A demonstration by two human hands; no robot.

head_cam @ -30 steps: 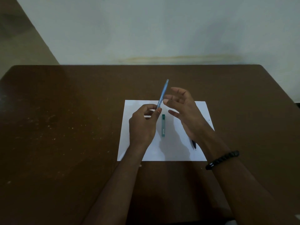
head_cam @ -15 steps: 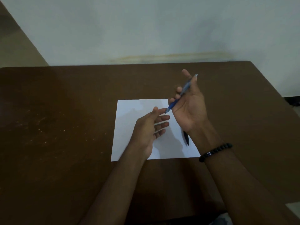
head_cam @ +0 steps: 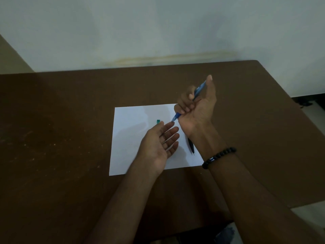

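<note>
Right hand (head_cam: pixel 198 110), palm toward the camera, fingers curled round a blue pen (head_cam: pixel 177 117). The barrel runs diagonally through the fist, its tip emerging below, just beside the fingertips of the left hand (head_cam: pixel 158 143). The left hand lies flat, palm up and empty, above the white paper (head_cam: pixel 130 138). A black pen (head_cam: pixel 191 146) rests on the paper beneath the right wrist.

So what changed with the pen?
The blue pen went from the left hand to the right hand, which now grips it, tip pointing down. The left hand let go and lies open, palm up. Paper, black pen and green case stayed put.
</note>
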